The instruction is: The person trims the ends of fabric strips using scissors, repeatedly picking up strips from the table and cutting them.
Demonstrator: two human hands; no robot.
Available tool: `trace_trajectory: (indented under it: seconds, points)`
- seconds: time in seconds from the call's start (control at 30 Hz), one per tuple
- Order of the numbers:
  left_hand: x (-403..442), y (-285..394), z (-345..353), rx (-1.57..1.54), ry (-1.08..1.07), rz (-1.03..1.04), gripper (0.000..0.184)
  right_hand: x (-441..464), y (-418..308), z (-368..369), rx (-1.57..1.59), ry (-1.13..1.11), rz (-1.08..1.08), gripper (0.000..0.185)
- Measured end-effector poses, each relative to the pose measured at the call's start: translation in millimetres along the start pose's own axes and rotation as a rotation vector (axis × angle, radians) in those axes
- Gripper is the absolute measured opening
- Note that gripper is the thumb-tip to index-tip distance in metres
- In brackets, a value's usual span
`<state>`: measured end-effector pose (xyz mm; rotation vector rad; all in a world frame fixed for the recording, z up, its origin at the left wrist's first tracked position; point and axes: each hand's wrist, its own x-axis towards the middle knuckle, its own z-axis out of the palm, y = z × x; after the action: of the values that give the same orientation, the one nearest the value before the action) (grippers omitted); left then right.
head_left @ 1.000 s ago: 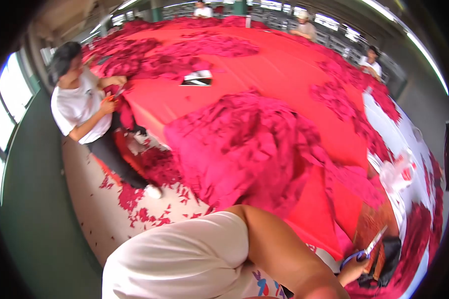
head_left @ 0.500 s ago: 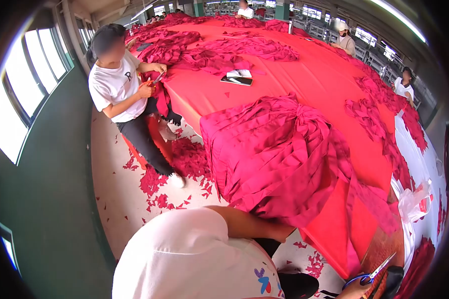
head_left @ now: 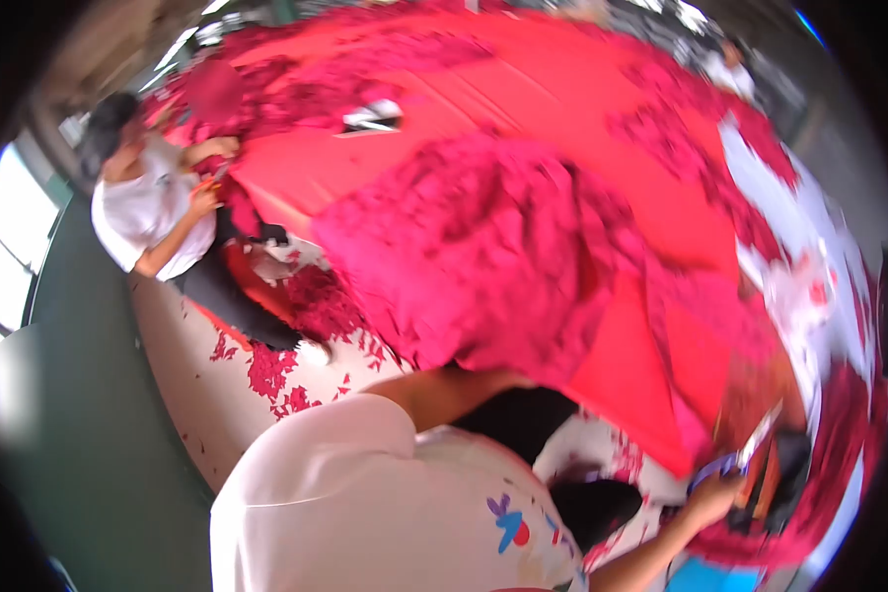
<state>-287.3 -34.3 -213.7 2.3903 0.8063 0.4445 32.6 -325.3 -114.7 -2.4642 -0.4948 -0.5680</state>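
Observation:
A big heap of crimson fabric strips (head_left: 464, 257) lies on the table's near corner, gathered and folded over itself. My left hand (head_left: 508, 379) is at the heap's lower edge. Its fingers are hidden by the fabric, so its grip does not show. At the lower right, my right hand (head_left: 712, 500) is closed on scissors (head_left: 757, 441) with blue handles. Their blades point up and away from me, blurred. Beside the scissors lies a dark object with brown parts (head_left: 779, 483) that I cannot name.
Red cloth covers the long table (head_left: 523, 89), with more crimson piles along its far side. A person in a white shirt (head_left: 158, 207) sits at the left, holding orange-handled scissors. A crumpled clear plastic bag (head_left: 799, 296) lies right. Red scraps (head_left: 331, 301) litter the floor.
The whole view has swung and blurred, with the table shifting left and up. My right hand and the scissors show farther into view. My left hand stays at the heap's lower edge.

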Motion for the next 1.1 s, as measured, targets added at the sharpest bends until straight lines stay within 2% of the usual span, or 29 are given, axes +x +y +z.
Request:
trace_trajectory:
  seconds: [0.03, 0.1, 0.23, 0.3, 0.37, 0.4, 0.47, 0.53, 0.57, 0.6, 0.63, 0.7, 0.73, 0.8, 0.83, 0.9, 0.97, 1.0, 1.07, 1.1]
  points:
    - [-5.4, -4.8, -4.5, -0.048, -0.061, -0.003, 0.084, -3.5, -18.5, -14.2, -0.085, -0.058, 0.06, 0.046]
    - [-24.4, -3.4, 6.1, -0.147, -0.195, 0.014, 0.087, -3.9, -19.2, -16.4, -0.065, -0.03, 0.0, 0.037]
    - [-15.1, 23.3, 23.6, -0.25, -0.351, 0.037, 0.093, -2.1, -23.6, -15.8, 0.017, 0.025, 0.039, 0.036]
    - [-36.7, 30.8, 18.7, 0.129, -0.276, -0.023, 0.099, -4.2, -29.7, -16.6, 0.07, 0.044, 0.1, 0.032]
    - [-50.0, 18.3, 21.5, 0.281, -0.474, -0.227, 0.104, -5.5, -37.2, -22.6, 0.079, 0.013, 0.176, 0.028]
    - [-54.2, 37.8, 14.3, 0.287, -0.498, -0.198, 0.104, -5.7, -40.8, -27.2, 0.097, -0.006, 0.199, 0.029]
    - [-55.0, 99.9, -29.3, 0.593, -0.871, -0.106, 0.077, -3.6, -45.8, -35.8, 0.117, -0.08, 0.231, 0.031]
    - [-40.1, 133.0, -56.9, -0.261, -1.182, 0.236, 0.041, -2.1, -41.8, -35.6, 0.122, -0.105, 0.237, 0.031]
    - [-37.0, 176.8, -78.4, -0.542, -1.173, -0.052, 0.02, -1.7, -41.6, -36.6, 0.13, -0.111, 0.234, 0.03]
    - [-30.8, 192.0, -82.5, -0.789, -1.12, -0.079, 0.023, -2.4, -43.8, -39.2, 0.148, -0.099, 0.223, 0.03]
    - [-19.1, 210.9, -84.1, -0.806, -0.953, 0.097, 0.022, -2.6, -44.5, -39.2, 0.145, -0.093, 0.23, 0.031]
    - [9.0, 252.5, -75.3, -0.683, -0.477, 0.351, 0.019, -4.1, -44.1, -39.3, 0.165, -0.074, 0.227, 0.031]
    - [22.9, 273.3, -71.0, -0.755, -0.409, 0.302, 0.02, -4.1, -43.8, -39.6, 0.157, -0.075, 0.221, 0.031]
    - [64.6, 296.2, -55.2, -0.267, -0.17, 0.61, 0.027, -2.5, -42.4, -37.9, 0.183, -0.075, 0.228, 0.03]
    - [83.1, 303.2, -45.9, 0.025, -0.137, 0.599, 0.04, -4.0, -43.5, -38.6, 0.194, -0.079, 0.246, 0.03]
    - [121.7, 313.6, -31.6, 0.404, -0.421, 0.451, 0.05, -5.7, -45.3, -43.5, 0.196, -0.076, 0.251, 0.03]
    - [140.1, 309.2, -33.8, 0.434, -0.654, 0.381, 0.06, -4.2, -46.7, -47.5, 0.226, -0.104, 0.256, 0.031]
    - [145.0, 295.3, -33.7, 0.462, -0.672, 0.474, 0.068, -5.0, -42.5, -42.4, 0.212, -0.073, 0.231, 0.031]
    - [123.2, 257.2, -40.5, 0.465, -0.464, 0.712, 0.072, -4.7, -41.5, -39.6, 0.23, -0.06, 0.226, 0.029]
    - [105.2, 241.4, -45.9, 0.464, -0.433, 0.718, 0.073, -4.6, -39.0, -35.8, 0.206, -0.047, 0.222, 0.028]
